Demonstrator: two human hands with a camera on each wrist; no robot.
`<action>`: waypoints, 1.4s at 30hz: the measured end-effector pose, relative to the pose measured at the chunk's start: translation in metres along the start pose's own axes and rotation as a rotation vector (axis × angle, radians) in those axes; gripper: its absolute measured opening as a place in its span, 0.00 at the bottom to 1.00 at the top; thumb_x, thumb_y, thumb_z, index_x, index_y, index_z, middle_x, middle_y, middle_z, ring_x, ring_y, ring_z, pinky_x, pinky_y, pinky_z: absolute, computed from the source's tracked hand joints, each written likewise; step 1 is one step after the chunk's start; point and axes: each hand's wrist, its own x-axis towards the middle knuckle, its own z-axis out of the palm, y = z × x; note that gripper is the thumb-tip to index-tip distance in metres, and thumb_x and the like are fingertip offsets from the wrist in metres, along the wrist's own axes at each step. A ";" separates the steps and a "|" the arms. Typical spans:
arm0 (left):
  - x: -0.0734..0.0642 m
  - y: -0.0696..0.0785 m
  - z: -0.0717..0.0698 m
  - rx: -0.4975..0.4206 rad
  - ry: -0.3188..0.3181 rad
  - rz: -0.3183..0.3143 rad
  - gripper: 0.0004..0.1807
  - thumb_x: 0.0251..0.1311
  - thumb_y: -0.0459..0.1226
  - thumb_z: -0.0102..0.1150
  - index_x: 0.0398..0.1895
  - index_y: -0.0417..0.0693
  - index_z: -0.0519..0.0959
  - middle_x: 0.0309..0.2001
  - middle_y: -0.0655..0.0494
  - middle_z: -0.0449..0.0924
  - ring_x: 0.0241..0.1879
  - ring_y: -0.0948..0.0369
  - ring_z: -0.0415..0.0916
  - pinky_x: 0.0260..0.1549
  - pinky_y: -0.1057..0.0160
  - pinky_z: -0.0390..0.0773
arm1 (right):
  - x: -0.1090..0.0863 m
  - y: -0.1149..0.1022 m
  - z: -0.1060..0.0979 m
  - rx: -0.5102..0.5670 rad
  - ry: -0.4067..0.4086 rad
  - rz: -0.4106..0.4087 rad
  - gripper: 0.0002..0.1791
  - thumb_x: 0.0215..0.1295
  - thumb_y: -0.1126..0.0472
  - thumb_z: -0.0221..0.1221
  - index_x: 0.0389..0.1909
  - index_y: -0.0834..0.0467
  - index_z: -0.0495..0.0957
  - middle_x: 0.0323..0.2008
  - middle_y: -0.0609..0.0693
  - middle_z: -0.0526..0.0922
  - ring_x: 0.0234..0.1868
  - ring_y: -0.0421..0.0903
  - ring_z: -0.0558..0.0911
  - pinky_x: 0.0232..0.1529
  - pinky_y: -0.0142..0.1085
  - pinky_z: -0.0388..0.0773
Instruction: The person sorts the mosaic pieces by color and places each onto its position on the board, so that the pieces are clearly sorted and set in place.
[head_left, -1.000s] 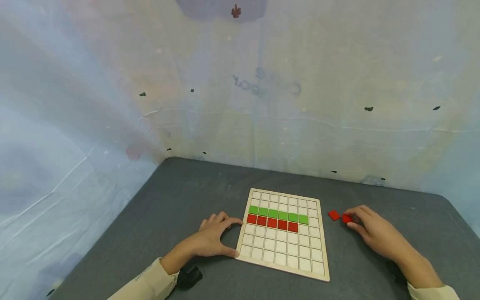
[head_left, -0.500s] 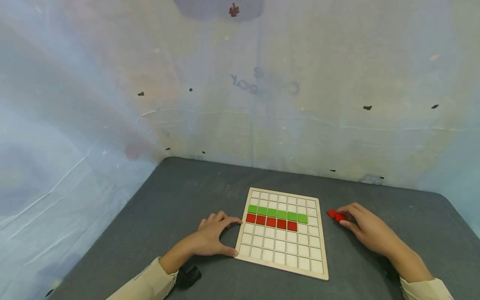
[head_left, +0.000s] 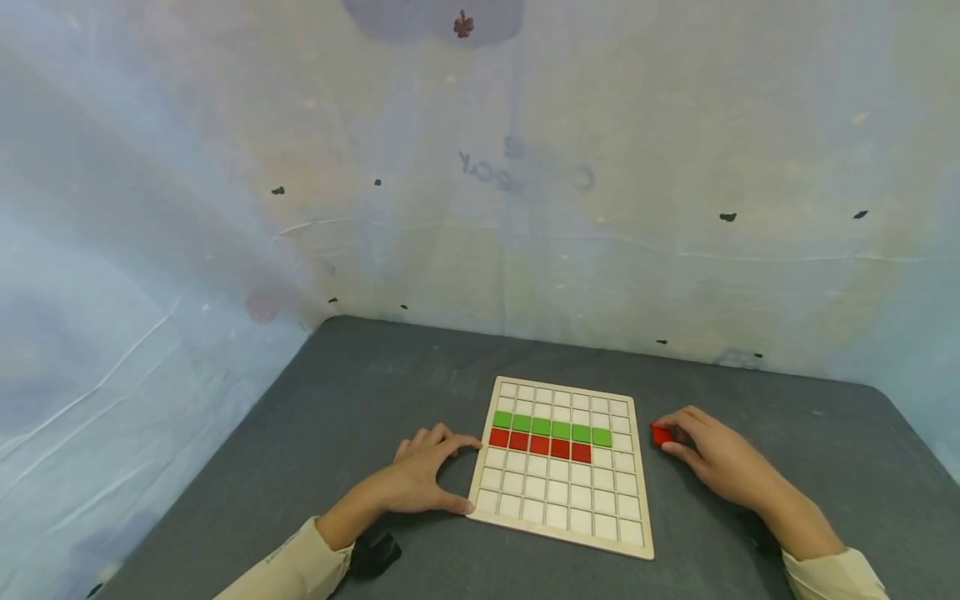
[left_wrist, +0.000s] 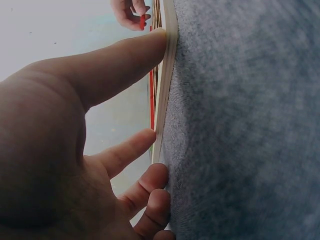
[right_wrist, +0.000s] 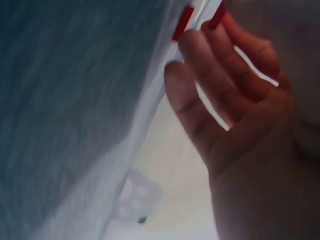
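Note:
A square wooden grid board (head_left: 566, 546) lies on the grey table. One row holds green square tiles (head_left: 541, 427), and below it a row of red square tiles (head_left: 539, 445) starts from the left. My left hand (head_left: 412, 479) touches the board's left edge with a stretched thumb at the near corner and index fingertip farther up. Right of the board, my right hand (head_left: 712, 458) pinches a red tile (right_wrist: 217, 15) between thumb and fingers. A second loose red tile (right_wrist: 183, 22) lies on the table right beside those fingertips, partly hidden in the head view.
The table's back edge meets a pale patterned cloth (head_left: 480, 250) that hangs behind and at the left. A black strap (head_left: 375, 554) shows under the left wrist. Pale, bare cells (head_left: 557, 492) fill the board's near rows.
My right hand has moved left toward the board with the pinched red tile, which has come up to the other loose red tile. The left hand stays at the board's edge.

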 end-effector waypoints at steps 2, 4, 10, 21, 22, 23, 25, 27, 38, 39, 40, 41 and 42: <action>0.000 0.001 0.000 -0.005 0.000 0.003 0.44 0.46 0.59 0.75 0.69 0.72 0.67 0.46 0.63 0.65 0.44 0.61 0.58 0.41 0.55 0.54 | 0.002 -0.003 0.001 0.009 0.001 -0.004 0.15 0.66 0.56 0.65 0.52 0.50 0.79 0.47 0.43 0.80 0.39 0.35 0.77 0.38 0.37 0.76; 0.000 0.002 -0.001 -0.011 0.000 0.004 0.44 0.46 0.59 0.75 0.69 0.71 0.68 0.47 0.63 0.65 0.44 0.60 0.57 0.41 0.55 0.54 | 0.004 -0.006 0.002 0.012 -0.001 -0.014 0.15 0.66 0.55 0.65 0.52 0.50 0.79 0.46 0.43 0.80 0.40 0.36 0.78 0.38 0.38 0.77; -0.001 0.003 -0.002 -0.013 0.005 0.010 0.45 0.45 0.58 0.75 0.69 0.69 0.68 0.47 0.62 0.65 0.44 0.60 0.58 0.40 0.55 0.54 | 0.008 -0.014 0.008 0.000 -0.018 -0.032 0.16 0.65 0.56 0.65 0.53 0.49 0.79 0.46 0.40 0.79 0.41 0.34 0.77 0.40 0.37 0.78; -0.001 -0.001 0.001 -0.004 0.014 0.026 0.44 0.45 0.59 0.75 0.69 0.71 0.68 0.47 0.62 0.65 0.44 0.60 0.57 0.40 0.55 0.54 | 0.010 -0.027 0.015 0.010 -0.015 -0.096 0.17 0.64 0.53 0.65 0.53 0.48 0.78 0.48 0.40 0.79 0.41 0.33 0.78 0.39 0.35 0.78; -0.001 -0.001 0.001 -0.002 0.015 0.026 0.44 0.45 0.60 0.75 0.69 0.71 0.68 0.47 0.62 0.65 0.44 0.60 0.57 0.40 0.55 0.54 | 0.011 -0.028 0.016 0.013 -0.022 -0.095 0.17 0.65 0.52 0.65 0.53 0.48 0.78 0.47 0.39 0.79 0.41 0.32 0.77 0.38 0.35 0.77; -0.001 -0.001 0.001 0.001 0.016 0.025 0.44 0.45 0.60 0.75 0.69 0.71 0.68 0.47 0.63 0.65 0.44 0.61 0.57 0.40 0.56 0.54 | 0.011 -0.030 0.016 0.018 -0.030 -0.092 0.17 0.65 0.52 0.65 0.53 0.47 0.78 0.47 0.39 0.79 0.40 0.32 0.76 0.37 0.34 0.77; 0.000 -0.001 0.001 0.005 0.016 0.022 0.44 0.45 0.60 0.74 0.69 0.72 0.67 0.47 0.63 0.65 0.44 0.61 0.58 0.40 0.56 0.54 | 0.012 -0.033 0.015 0.027 -0.050 -0.089 0.17 0.66 0.51 0.64 0.54 0.47 0.78 0.46 0.39 0.78 0.38 0.31 0.74 0.36 0.33 0.75; 0.000 -0.001 0.001 0.005 0.016 0.021 0.44 0.45 0.60 0.74 0.69 0.72 0.67 0.47 0.63 0.65 0.44 0.61 0.58 0.40 0.56 0.54 | 0.013 -0.035 0.015 0.024 -0.069 -0.087 0.17 0.67 0.50 0.63 0.54 0.47 0.78 0.46 0.39 0.78 0.37 0.31 0.72 0.36 0.33 0.74; 0.000 -0.001 0.001 0.004 0.018 0.020 0.44 0.45 0.60 0.75 0.69 0.71 0.68 0.46 0.63 0.65 0.44 0.61 0.57 0.40 0.55 0.54 | 0.014 -0.044 0.015 -0.071 -0.049 -0.140 0.16 0.64 0.52 0.65 0.52 0.49 0.80 0.45 0.41 0.79 0.39 0.34 0.75 0.39 0.36 0.77; 0.000 -0.001 0.001 0.003 0.019 0.022 0.44 0.45 0.59 0.75 0.69 0.71 0.68 0.46 0.63 0.65 0.44 0.61 0.57 0.40 0.55 0.54 | 0.014 -0.045 0.015 -0.078 -0.046 -0.136 0.16 0.64 0.52 0.65 0.51 0.49 0.80 0.45 0.41 0.79 0.39 0.34 0.76 0.40 0.37 0.77; 0.000 0.000 0.001 0.003 0.020 0.024 0.44 0.45 0.59 0.75 0.69 0.71 0.68 0.46 0.63 0.65 0.44 0.60 0.57 0.40 0.55 0.54 | 0.014 -0.046 0.015 -0.090 -0.042 -0.132 0.16 0.64 0.52 0.65 0.51 0.49 0.80 0.44 0.41 0.80 0.40 0.35 0.76 0.40 0.38 0.78; 0.000 0.000 0.001 0.002 0.021 0.024 0.44 0.45 0.59 0.75 0.69 0.71 0.68 0.46 0.62 0.65 0.44 0.60 0.57 0.40 0.55 0.54 | 0.014 -0.048 0.015 -0.099 -0.037 -0.125 0.16 0.64 0.51 0.66 0.51 0.49 0.80 0.44 0.41 0.80 0.40 0.36 0.77 0.40 0.38 0.78; -0.001 0.000 0.001 0.001 0.021 0.024 0.44 0.45 0.59 0.75 0.69 0.70 0.68 0.46 0.62 0.65 0.44 0.60 0.57 0.40 0.55 0.54 | 0.014 -0.049 0.015 -0.107 -0.032 -0.118 0.16 0.64 0.51 0.66 0.51 0.49 0.80 0.44 0.41 0.80 0.40 0.36 0.77 0.41 0.39 0.78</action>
